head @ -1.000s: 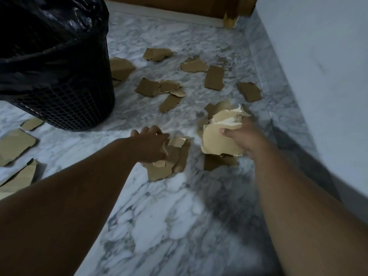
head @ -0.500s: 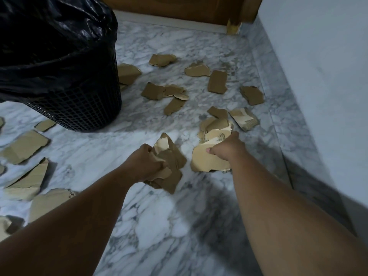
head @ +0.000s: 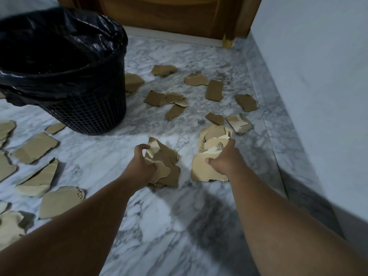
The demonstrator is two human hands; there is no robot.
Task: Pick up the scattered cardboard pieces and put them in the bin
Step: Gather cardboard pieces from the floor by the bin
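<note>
My left hand [head: 141,163] grips a bunch of brown cardboard pieces [head: 166,166] held just above the marble floor. A thicker stack of paler cardboard pieces [head: 207,156] fills my right hand [head: 225,159]. The black mesh bin [head: 65,80] with its black liner stands at the upper left, its mouth open towards me. Several loose cardboard pieces [head: 174,99] lie on the floor beyond my hands, and several more pieces [head: 35,148] lie at the left, below the bin.
A pale wall [head: 318,96] runs along the right side with a marble skirting. A wooden door [head: 169,14] closes off the far end. Bare marble floor [head: 159,226] lies between my forearms.
Both hands have closed on their cardboard bunches and lifted them off the floor. The view has pulled back and tilted up, so the bin's mouth and more pieces at the left show.
</note>
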